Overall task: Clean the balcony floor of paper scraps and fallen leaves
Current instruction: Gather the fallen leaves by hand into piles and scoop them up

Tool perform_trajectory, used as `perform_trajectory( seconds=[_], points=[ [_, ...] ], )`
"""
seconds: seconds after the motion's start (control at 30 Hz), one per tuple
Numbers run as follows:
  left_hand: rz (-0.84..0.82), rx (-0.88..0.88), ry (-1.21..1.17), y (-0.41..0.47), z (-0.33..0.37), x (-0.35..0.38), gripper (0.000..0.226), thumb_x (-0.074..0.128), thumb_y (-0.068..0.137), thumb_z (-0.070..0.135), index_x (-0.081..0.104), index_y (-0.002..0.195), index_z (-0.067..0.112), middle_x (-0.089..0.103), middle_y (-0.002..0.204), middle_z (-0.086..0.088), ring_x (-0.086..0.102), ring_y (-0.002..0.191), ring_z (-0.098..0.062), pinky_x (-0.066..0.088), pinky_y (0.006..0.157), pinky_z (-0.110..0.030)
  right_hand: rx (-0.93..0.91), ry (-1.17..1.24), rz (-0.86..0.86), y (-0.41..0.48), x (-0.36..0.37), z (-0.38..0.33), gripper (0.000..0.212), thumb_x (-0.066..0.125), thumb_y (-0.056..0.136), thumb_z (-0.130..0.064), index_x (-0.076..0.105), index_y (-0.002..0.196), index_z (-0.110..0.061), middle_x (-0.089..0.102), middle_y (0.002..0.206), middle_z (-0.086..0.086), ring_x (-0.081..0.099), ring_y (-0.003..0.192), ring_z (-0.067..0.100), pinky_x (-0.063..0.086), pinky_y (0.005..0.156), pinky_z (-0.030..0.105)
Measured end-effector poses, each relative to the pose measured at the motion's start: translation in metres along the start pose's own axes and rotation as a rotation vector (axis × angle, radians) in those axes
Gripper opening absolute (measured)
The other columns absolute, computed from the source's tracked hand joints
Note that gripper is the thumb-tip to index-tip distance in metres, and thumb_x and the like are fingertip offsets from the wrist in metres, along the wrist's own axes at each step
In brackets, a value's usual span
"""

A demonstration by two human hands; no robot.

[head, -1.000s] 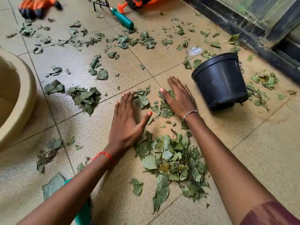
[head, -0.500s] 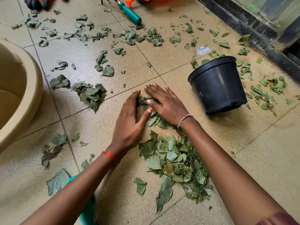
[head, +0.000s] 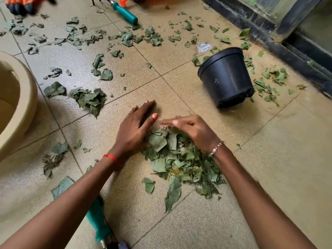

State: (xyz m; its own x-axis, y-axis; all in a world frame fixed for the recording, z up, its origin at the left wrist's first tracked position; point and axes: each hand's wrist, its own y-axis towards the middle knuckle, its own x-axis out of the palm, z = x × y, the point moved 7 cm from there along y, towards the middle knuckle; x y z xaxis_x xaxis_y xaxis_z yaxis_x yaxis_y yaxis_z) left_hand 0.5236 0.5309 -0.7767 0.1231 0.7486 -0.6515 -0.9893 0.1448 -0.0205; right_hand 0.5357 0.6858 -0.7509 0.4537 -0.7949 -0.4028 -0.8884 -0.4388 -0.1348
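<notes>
Leaf pile lies between open left hand and blurred right hand, grip unclear; black pot, inside hidden.

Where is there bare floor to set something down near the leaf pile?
Bare tiles lie right of the leaf pile, nearer than the black pot. A smaller gap lies between pot and right hand. Crowded: the far floor around the teal-handled tool.
</notes>
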Motion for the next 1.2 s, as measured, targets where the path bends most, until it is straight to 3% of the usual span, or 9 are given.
perform_trajectory(
  seconds=[0.13, 0.27, 0.43, 0.63, 0.73, 0.83, 0.9, 1.03, 1.2],
  points=[
    [-0.065, 0.049, 0.043, -0.011, 0.02, 0.006, 0.067, 0.023, 0.087, 0.06, 0.033, 0.146, 0.031, 0.031, 0.153, 0.006, 0.025, 0.139, -0.013, 0.016, 0.109, -0.025, 0.1, 0.014, 0.455, -0.063, -0.036, 0.015, 0.043, 0.039, 0.088, -0.044, 0.052, 0.124, -0.025, 0.048, 0.138, -0.004, 0.044, 0.124, 0.003, 0.04, 0.105, 0.037],
    [-0.13, 0.05, 0.047, -0.032, 0.039, 0.026, 0.069, 0.018, 0.084, 0.063, 0.032, 0.145, 0.033, 0.029, 0.154, 0.006, 0.024, 0.14, -0.017, 0.018, 0.109, -0.029, 0.239, -0.376, 0.291, -0.086, -0.005, 0.032, 0.075, 0.015, 0.077, -0.069, 0.017, 0.144, -0.036, 0.006, 0.15, -0.018, 0.001, 0.132, -0.002, 0.004, 0.109, 0.035],
    [-0.107, 0.075, -0.056, -0.046, 0.048, 0.034, 0.078, 0.017, 0.078, 0.071, 0.037, 0.143, 0.033, 0.043, 0.146, 0.006, 0.042, 0.127, -0.012, 0.029, 0.098, -0.027, 0.125, -0.228, 0.299, -0.062, -0.003, 0.022, 0.061, 0.022, 0.088, -0.056, 0.019, 0.145, -0.033, 0.011, 0.155, -0.013, 0.007, 0.14, 0.0, 0.009, 0.116, 0.035],
    [-0.098, 0.131, 0.011, -0.046, 0.054, 0.034, 0.077, 0.02, 0.079, 0.07, 0.036, 0.143, 0.032, 0.047, 0.142, 0.005, 0.043, 0.117, -0.004, 0.028, 0.093, -0.022, 0.19, -0.591, 0.162, -0.02, -0.01, 0.034, 0.059, 0.016, 0.098, -0.051, 0.007, 0.149, -0.023, -0.002, 0.156, -0.008, -0.002, 0.143, 0.007, -0.009, 0.113, 0.028],
    [-0.097, 0.136, 0.004, -0.044, 0.053, 0.034, 0.077, 0.02, 0.078, 0.07, 0.032, 0.145, 0.033, 0.045, 0.144, 0.006, 0.04, 0.116, -0.002, 0.027, 0.092, -0.022, 0.179, -0.433, 0.111, -0.038, 0.002, 0.027, 0.05, 0.017, 0.099, -0.048, 0.022, 0.146, -0.032, 0.019, 0.154, -0.005, 0.02, 0.141, 0.017, 0.017, 0.116, 0.043],
    [-0.103, 0.124, 0.008, -0.045, 0.05, 0.035, 0.076, 0.019, 0.078, 0.071, 0.033, 0.144, 0.035, 0.047, 0.142, 0.005, 0.039, 0.113, -0.002, 0.027, 0.091, -0.023, 0.103, -0.142, 0.286, -0.073, -0.01, 0.017, 0.042, 0.028, 0.099, -0.041, 0.045, 0.134, -0.027, 0.044, 0.143, 0.006, 0.066, 0.081, 0.0, 0.055, 0.065, 0.023],
    [-0.108, 0.124, 0.016, -0.045, 0.05, 0.035, 0.076, 0.019, 0.078, 0.071, 0.034, 0.143, 0.036, 0.044, 0.144, 0.007, 0.038, 0.115, -0.001, 0.027, 0.093, -0.024, 0.1, -0.191, 0.555, -0.098, -0.034, 0.023, 0.051, 0.024, 0.096, -0.051, 0.05, 0.129, -0.023, 0.04, 0.145, 0.0, 0.059, 0.104, -0.001, 0.053, 0.083, 0.028],
    [-0.115, 0.163, 0.058, -0.047, 0.056, 0.036, 0.077, 0.017, 0.079, 0.069, 0.035, 0.144, 0.031, 0.037, 0.149, 0.009, 0.033, 0.133, -0.006, 0.02, 0.109, -0.029, 0.395, -0.514, 0.643, -0.121, -0.048, 0.056, 0.08, 0.0, 0.084, -0.067, 0.02, 0.147, -0.021, 0.005, 0.156, -0.003, 0.001, 0.144, 0.012, 0.0, 0.118, 0.034],
    [-0.136, 0.184, 0.078, -0.047, 0.057, 0.037, 0.081, 0.016, 0.076, 0.075, 0.035, 0.143, 0.033, 0.031, 0.149, 0.013, 0.021, 0.13, 0.007, 0.005, 0.109, -0.015, 0.353, -0.522, 0.378, -0.11, 0.002, 0.044, 0.082, -0.001, 0.081, -0.069, 0.005, 0.148, -0.022, -0.008, 0.152, -0.009, -0.007, 0.141, 0.005, -0.005, 0.116, 0.029]
  ],
)
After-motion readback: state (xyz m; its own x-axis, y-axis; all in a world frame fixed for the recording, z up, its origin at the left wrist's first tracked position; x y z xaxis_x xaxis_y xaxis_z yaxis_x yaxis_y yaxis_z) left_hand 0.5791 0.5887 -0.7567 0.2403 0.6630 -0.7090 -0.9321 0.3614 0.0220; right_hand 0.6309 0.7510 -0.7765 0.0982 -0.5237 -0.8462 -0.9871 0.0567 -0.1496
